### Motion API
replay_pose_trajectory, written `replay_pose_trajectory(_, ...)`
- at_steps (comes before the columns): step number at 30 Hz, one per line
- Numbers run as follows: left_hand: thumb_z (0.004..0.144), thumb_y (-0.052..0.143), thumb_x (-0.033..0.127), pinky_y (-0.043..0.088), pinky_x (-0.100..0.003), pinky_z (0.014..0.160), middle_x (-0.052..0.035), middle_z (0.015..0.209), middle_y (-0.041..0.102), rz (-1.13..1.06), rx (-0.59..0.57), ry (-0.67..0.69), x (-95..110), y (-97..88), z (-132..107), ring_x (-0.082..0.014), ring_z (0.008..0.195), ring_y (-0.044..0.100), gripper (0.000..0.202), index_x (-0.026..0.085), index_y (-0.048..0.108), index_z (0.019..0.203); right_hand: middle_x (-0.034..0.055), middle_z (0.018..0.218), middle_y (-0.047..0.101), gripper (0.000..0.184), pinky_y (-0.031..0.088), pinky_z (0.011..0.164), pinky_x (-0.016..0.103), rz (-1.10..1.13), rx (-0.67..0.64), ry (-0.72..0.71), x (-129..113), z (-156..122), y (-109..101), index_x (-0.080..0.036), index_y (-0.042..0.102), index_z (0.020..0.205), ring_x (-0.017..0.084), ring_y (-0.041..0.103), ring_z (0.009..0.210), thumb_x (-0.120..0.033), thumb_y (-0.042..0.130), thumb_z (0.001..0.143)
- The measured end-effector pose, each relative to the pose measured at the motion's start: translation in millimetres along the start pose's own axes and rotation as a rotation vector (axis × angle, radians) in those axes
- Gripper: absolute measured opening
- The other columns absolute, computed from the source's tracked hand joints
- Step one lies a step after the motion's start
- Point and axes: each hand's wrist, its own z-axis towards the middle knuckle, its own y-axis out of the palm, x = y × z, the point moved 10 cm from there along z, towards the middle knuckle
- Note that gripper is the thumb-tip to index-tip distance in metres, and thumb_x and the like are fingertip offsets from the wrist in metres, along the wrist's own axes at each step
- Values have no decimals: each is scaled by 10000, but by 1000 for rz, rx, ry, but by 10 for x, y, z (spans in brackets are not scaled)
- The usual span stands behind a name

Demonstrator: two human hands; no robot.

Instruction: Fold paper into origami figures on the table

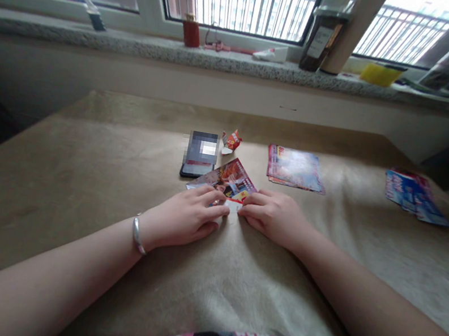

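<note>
A colourful printed paper sheet lies on the beige cloth-covered table in front of me. My left hand, with a silver bangle on the wrist, presses its fingertips on the sheet's near edge. My right hand rests beside it, its fingers curled and pinching the same edge. Both hands meet at the paper's near corner. A dark phone lies just beyond the sheet, and a small folded red-and-white paper piece sits next to the phone.
A stack of colourful sheets lies right of centre, and another blue pile lies at the far right. The stone windowsill holds a red cup, a brush, a dark jar and a yellow object.
</note>
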Motion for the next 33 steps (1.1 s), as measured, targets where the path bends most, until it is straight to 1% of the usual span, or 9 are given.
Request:
replay_pose_trajectory(8,891,434,196,438,-383,954,-88,1189,549,-12,38,5,3,-59,7,-219,1108,494,229,178,570,1074,29,850,654,230,350,641,254,11,13,-14,-9,-1,-14,-235,691,869,149,524,787,-229,464,899)
replay_pose_trajectory(14,898,444,204,408,-382,941,-56,1058,627,22,79,14,14,-147,21,-201,1026,534,193,194,614,987,28,877,659,221,354,638,253,23,21,-16,-9,3,-22,-241,693,889,149,525,798,-234,473,898)
replay_pose_trajectory(17,905,436,207,404,-375,922,-53,1034,626,50,66,8,7,-140,15,-198,990,534,197,193,620,975,27,874,662,230,357,637,252,23,14,-11,-3,6,-19,-241,697,880,149,532,799,-231,468,900)
replay_pose_trajectory(23,914,426,217,434,-336,813,-54,928,619,88,5,21,-2,-79,13,-186,883,533,201,182,624,913,32,880,664,240,369,652,255,23,15,-12,8,-5,-1,-237,698,892,151,540,816,-244,459,907)
replay_pose_trajectory(28,920,419,206,443,-294,777,-53,930,617,13,29,45,-32,-101,0,-158,840,532,209,175,623,885,34,888,667,231,374,648,257,23,31,-20,12,-19,6,-236,694,911,154,537,810,-248,464,904)
replay_pose_trajectory(33,918,428,210,462,-290,772,-46,939,623,-34,39,39,-68,-114,-17,-157,841,542,212,179,632,872,29,900,667,240,383,655,260,34,30,-32,7,-28,15,-241,693,915,153,545,811,-249,454,910)
